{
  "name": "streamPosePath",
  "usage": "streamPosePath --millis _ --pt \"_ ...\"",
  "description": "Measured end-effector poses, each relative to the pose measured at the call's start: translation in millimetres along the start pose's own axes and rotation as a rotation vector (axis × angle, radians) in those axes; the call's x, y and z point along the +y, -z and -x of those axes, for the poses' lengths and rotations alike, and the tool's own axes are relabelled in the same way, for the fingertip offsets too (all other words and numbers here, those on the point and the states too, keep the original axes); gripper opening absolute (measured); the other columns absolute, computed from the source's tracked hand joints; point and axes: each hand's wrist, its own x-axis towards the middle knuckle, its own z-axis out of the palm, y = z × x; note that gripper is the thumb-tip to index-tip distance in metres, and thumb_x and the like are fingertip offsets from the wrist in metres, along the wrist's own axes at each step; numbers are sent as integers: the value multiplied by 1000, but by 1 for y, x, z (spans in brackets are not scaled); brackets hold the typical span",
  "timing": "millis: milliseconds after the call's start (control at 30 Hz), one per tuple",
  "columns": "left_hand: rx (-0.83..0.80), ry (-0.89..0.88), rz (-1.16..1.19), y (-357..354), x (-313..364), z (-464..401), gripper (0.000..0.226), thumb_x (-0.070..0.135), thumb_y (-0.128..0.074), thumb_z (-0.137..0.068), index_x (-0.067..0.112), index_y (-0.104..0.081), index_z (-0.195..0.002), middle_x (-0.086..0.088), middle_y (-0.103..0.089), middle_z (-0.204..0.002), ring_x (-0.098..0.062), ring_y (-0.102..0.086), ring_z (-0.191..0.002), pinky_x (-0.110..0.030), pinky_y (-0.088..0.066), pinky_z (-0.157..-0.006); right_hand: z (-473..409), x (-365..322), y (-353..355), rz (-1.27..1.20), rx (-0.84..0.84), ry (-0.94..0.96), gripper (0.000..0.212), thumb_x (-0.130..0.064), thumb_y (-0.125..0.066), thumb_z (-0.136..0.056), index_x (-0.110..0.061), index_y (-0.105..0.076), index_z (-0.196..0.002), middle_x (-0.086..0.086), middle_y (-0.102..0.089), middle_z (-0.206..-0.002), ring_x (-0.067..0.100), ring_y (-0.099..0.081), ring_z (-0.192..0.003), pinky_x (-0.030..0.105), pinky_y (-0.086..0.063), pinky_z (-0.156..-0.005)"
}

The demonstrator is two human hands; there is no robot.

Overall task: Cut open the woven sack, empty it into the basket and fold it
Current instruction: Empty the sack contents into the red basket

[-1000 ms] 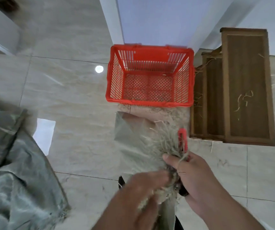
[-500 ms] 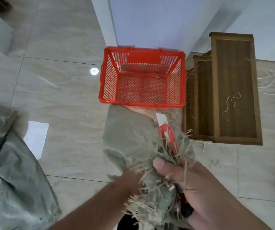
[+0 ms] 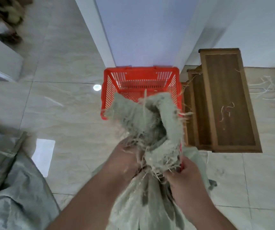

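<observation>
A grey-green woven sack [image 3: 151, 123] with a frayed, ragged top stands between my arms, its mouth flaring up in front of the red plastic basket [image 3: 107, 90]. My left hand [image 3: 126, 156] grips the bunched sack neck from the left. My right hand [image 3: 181, 175] grips the neck from the right, together with a red-handled cutter [image 3: 181, 165] of which only a sliver shows. The basket sits on the floor against the wall and looks empty where its inside is visible. The sack's lower body fills the bottom centre of the view.
A stepped wooden stand [image 3: 223, 103] stands right of the basket, with loose sack fibres on it and on the floor beyond. Another grey woven sack [image 3: 9, 188] lies at the lower left. A white sheet [image 3: 43, 155] lies on the tiled floor.
The sack's frayed top has been pulled up and spread, now covering the basket's near side. The cutter blade that stuck up before is now hidden. The view has tilted closer to the basket.
</observation>
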Motion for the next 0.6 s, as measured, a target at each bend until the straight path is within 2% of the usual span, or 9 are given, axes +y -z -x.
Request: streamPosePath --millis 33,100,167,233,300,333,400,500,600 --pt "-39 -53 -149 4 -1 3 46 44 -98 -51 54 -78 -91 36 -74 -99 24 -64 -79 -8 -54 -76 -3 -3 3 -97 40 -63 30 -5 -79 -84 -23 -81 -108 1 -84 -92 11 -79 -83 36 -56 -86" --pt "-121 68 -503 8 -10 -2 107 74 -86 -54 66 -32 -146 48 -21 -155 30 -33 -131 -9 -40 -108 -2 -7 8 -242 12 -167 30 -1 -65 -98 -18 -74 -120 7 -83 -101 22 -80 -92 49 -56 -96" --pt "-234 104 -876 9 -24 9 128 87 -73 -57 63 13 -149 43 22 -156 20 19 -145 -17 -1 -124 0 -14 1 -378 -70 -281 33 -9 -60 -101 -15 -71 -131 16 -81 -109 34 -78 -101 58 -55 -101" --pt "-218 -59 -1002 -9 -39 8 120 92 -64 -54 53 -11 -154 25 -9 -167 9 7 -152 -13 12 -121 0 -24 -13 -478 -205 -369 35 -18 -62 -93 -7 -78 -123 21 -80 -108 36 -79 -96 56 -61 -92" --pt "-29 93 -758 -17 -36 -4 142 93 -63 -31 32 -33 -156 2 -48 -158 -12 -36 -147 -22 -17 -125 -8 -35 -23 -502 -339 -396 39 -26 -62 -79 -3 -84 -101 22 -81 -103 33 -81 -87 48 -66 -79" --pt "17 159 -619 -15 -37 -10 138 86 -66 -29 42 -34 -155 -1 -53 -153 -17 -45 -143 -25 -31 -120 -15 -42 -26 -477 -389 -373 39 -28 -62 -76 -3 -86 -94 21 -81 -102 32 -81 -86 46 -65 -79" --pt "103 62 -564 -10 -41 -20 89 74 -73 -44 67 -50 -130 12 -68 -126 -8 -63 -120 -23 -49 -104 -29 -53 -29 -417 -441 -317 35 -27 -63 -76 -5 -86 -89 20 -81 -99 29 -80 -82 43 -65 -78" --pt "237 73 -488 -9 -45 -27 43 48 -79 -69 34 -71 -108 6 -78 -85 -19 -77 -86 -44 -64 -76 -39 -70 -32 -361 -479 -263 31 -19 -66 -75 -3 -82 -96 20 -79 -98 28 -79 -79 40 -66 -73" --pt "339 23 -419 -6 -41 -30 31 44 -71 -76 29 -69 -104 1 -72 -83 -29 -74 -84 -43 -59 -73 -37 -73 -28 -332 -475 -238 28 -13 -65 -85 -1 -82 -104 22 -79 -108 34 -79 -95 42 -66 -82"
